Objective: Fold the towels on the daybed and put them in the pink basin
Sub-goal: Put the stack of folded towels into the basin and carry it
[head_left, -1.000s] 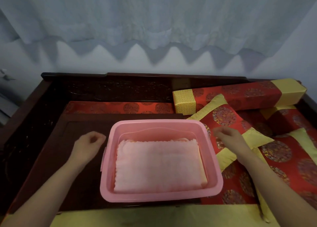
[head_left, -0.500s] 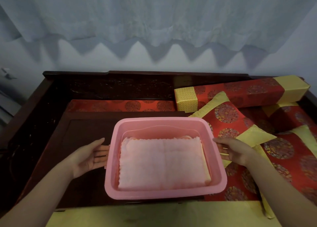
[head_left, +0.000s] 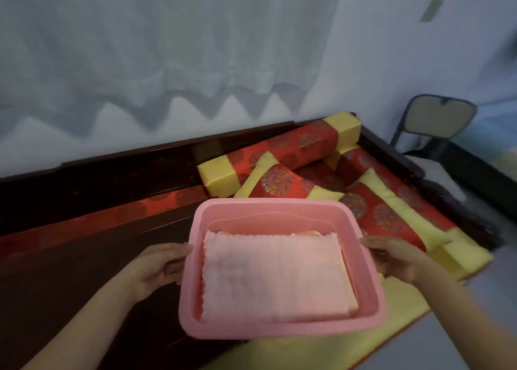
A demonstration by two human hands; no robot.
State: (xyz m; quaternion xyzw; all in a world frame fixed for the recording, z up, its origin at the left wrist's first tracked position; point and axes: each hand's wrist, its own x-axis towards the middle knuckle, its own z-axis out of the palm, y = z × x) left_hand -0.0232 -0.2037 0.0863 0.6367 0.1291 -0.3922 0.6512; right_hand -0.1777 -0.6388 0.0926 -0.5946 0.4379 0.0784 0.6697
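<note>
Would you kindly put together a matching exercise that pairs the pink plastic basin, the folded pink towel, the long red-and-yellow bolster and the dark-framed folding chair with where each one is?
Things
1. pink plastic basin
2. folded pink towel
3. long red-and-yellow bolster
4. dark-framed folding chair

Places
A. against the back rail of the dark wooden daybed
B. gripped at its sides by the left hand and right hand
C. beyond the daybed's right end, by the wall
D. lying flat inside the basin

Pairs: 1-B, 2-D, 3-A, 4-C.

Head view, looking down, close above daybed (head_left: 84, 190)
</note>
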